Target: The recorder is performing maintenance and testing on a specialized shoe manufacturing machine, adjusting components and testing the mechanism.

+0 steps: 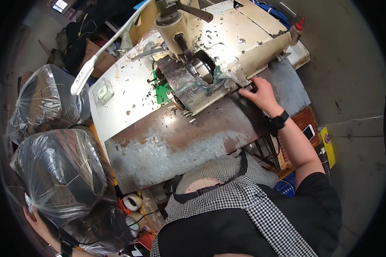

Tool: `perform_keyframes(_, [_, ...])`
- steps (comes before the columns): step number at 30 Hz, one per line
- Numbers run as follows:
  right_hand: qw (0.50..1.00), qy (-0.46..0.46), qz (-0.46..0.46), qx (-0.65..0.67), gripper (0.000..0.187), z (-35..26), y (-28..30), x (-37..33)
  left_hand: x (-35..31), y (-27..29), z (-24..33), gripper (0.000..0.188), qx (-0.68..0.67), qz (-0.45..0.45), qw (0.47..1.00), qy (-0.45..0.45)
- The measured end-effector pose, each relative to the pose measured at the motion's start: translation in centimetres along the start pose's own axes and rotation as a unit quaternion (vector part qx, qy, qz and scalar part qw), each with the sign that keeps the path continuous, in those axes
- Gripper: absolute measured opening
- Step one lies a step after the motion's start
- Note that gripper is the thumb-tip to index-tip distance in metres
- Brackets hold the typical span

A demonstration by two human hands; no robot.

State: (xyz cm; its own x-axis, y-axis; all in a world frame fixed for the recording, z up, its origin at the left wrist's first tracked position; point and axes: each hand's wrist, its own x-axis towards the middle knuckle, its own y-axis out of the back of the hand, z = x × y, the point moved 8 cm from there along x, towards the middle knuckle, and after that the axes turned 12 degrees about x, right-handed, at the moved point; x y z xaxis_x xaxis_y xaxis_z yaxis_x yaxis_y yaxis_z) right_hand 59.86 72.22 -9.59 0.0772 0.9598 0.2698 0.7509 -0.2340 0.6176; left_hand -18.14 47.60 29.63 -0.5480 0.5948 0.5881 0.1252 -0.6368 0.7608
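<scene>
My right hand (265, 96) is at the front right corner of an industrial machine (227, 90). Its thumb and fingers close around a small dark metal part (252, 87) there, partly hidden by the fingers. Down at the lower left, my left hand (40, 225) reaches to the gathered end of a clear plastic bag (64, 167) wrapped around a dark bulky load. Its visible fingers are apart, close to the knot. A clear guard (186, 79) patched with tape covers the machine's round metal wheel (203, 68).
A worn metal apron (171, 150) spans the machine's front. Small dark scraps lie on the white tabletop (133, 90). A white lamp (85, 75) hangs over the left side. Another wrapped bag (51, 94) stands behind the first. Tape rolls (132, 202) lie low left; a phone (308, 132) rests at right.
</scene>
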Motion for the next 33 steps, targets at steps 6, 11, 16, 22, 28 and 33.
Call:
perform_keyframes(6, [0.969,0.071,0.01,-0.238,0.032,1.8,1.5,0.8,-11.0,-3.1,12.7,0.039,-0.027,-0.062,0.99,-0.123])
perform_keyframes(11, [0.998,0.014,0.005,-0.06,0.035,0.1,-0.5,0.3,-14.9,-6.4,15.9,0.037,-0.037,-0.109,0.989,-0.092])
perform_keyframes(16, [0.982,0.092,0.078,-0.148,0.032,2.1,1.9,0.7,-16.0,-7.6,16.1,0.036,-0.023,-0.15,0.981,-0.122])
perform_keyframes(22, [0.999,0.017,-0.044,0.004,0.033,0.9,-0.9,0.3,-17.7,-9.2,16.4,0.035,-0.028,-0.178,0.98,-0.09])
perform_keyframes(28, [0.997,-0.018,0.056,0.043,0.022,4.2,2.6,0.9,-19.4,-8.9,17.4,0.035,-0.042,-0.176,0.981,-0.066])
perform_keyframes(33, [0.995,0.079,-0.065,-0.017,0.039,0.3,-0.2,0.6,-20.7,-9.2,18.3,0.034,-0.022,-0.197,0.975,-0.096])
